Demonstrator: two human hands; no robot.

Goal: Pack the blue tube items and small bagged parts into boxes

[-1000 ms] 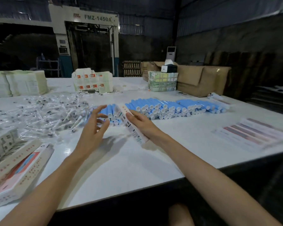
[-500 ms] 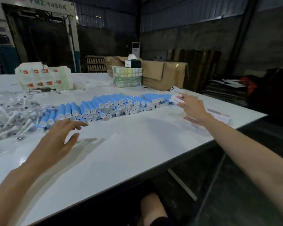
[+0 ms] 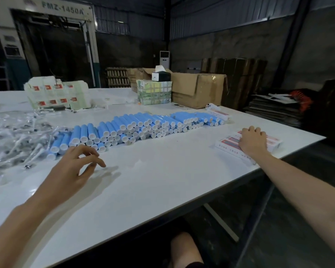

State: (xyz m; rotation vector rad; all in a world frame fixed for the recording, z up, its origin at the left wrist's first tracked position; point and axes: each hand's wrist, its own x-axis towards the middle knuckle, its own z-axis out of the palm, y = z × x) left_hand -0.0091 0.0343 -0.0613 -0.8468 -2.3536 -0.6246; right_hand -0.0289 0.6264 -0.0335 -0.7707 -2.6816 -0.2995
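A long heap of blue tubes (image 3: pixel 135 124) lies across the middle of the white bench (image 3: pixel 162 180), white caps facing the near edge, stacked two or three deep. It runs from the left toward the far right. At its left end it meets a loose pile of small parts in clear bags (image 3: pixel 17 136) that covers the left side of the bench.

The left hand (image 3: pixel 74 167) hangs just above the bench, near the left end of the tubes. Its fingers (image 3: pixel 97 161) are loosely bent and spread, and hold nothing.

The right hand (image 3: pixel 252 142) lies palm down on a few flat white boxes with red print (image 3: pixel 228 145) near the right edge of the bench, well apart from the tubes. Its fingers (image 3: pixel 257 131) are bent over the top box; whether they grip it or only rest on it cannot be told.

At the far side stand a stack of white cartons with red labels (image 3: pixel 54 95), a taped green and yellow bundle (image 3: pixel 154 92) with a tissue box (image 3: pixel 161 75) on it, and an open brown cardboard box (image 3: pixel 197 89) just to the right of the bundle.
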